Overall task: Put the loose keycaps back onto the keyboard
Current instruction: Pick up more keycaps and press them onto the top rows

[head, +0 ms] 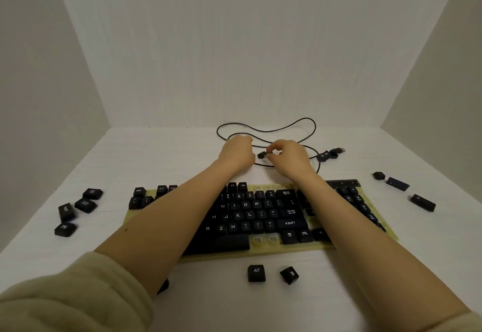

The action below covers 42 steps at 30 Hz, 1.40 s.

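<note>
The keyboard point(250, 214) lies across the near middle of the bench point(156, 154), black keys on a yellowish plate, with both forearms stretched over it. Bare sockets show in the bottom row right of the space bar point(257, 240) and along the top row behind the BACK key.

The right hand point(289, 158) is beyond the keyboard's far edge, its fingers point(271, 152) pinching 1 small black keycap point(262, 155) just above the cable point(268, 130). The left hand point(234, 154) lies just beside it, knuckles up; I cannot tell whether its fingers are curled on anything.

To do this step well, I would turn the cap until its legend reads upright, match it to a bare socket of the same width, set it level over the stem and press straight down until it seats. A tilted press could jam the cap or bend the stem. It should also be lifted free of the cable loop first.

White walls point(234, 58) close in 3 sides of the white bench. Loose keycaps lie in a group of 4 at the left point(85, 205), 3 at the right point(397, 183), and 2 at the front, including the ALT cap point(256, 273). The cable ends at a USB plug point(339, 150).
</note>
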Each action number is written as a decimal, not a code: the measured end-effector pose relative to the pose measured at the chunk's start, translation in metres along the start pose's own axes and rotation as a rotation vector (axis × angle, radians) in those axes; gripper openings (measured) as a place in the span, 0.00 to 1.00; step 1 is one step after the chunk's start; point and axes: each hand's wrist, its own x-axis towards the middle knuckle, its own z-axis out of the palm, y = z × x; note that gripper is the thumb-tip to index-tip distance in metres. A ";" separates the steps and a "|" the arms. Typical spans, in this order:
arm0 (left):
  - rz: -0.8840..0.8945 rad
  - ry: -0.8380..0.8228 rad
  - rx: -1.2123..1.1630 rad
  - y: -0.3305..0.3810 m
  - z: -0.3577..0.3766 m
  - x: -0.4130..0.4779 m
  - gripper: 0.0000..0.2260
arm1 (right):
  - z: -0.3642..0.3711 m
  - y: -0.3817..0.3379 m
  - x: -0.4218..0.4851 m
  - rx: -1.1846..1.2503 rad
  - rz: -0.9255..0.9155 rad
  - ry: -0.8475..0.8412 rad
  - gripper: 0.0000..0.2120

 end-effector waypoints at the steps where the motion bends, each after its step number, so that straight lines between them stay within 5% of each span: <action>1: -0.010 -0.001 0.006 -0.001 0.003 0.002 0.16 | 0.002 0.002 0.005 -0.009 0.002 -0.015 0.12; 12: -0.018 0.043 -0.113 -0.009 0.005 0.003 0.13 | 0.020 0.002 0.019 -0.228 -0.080 -0.033 0.10; 25: 0.005 0.069 -0.412 -0.003 -0.020 -0.030 0.10 | 0.000 -0.009 -0.010 0.309 -0.051 -0.049 0.11; 42: 0.013 -0.091 -0.501 -0.004 -0.029 -0.075 0.12 | -0.023 0.005 -0.046 0.398 -0.093 -0.143 0.07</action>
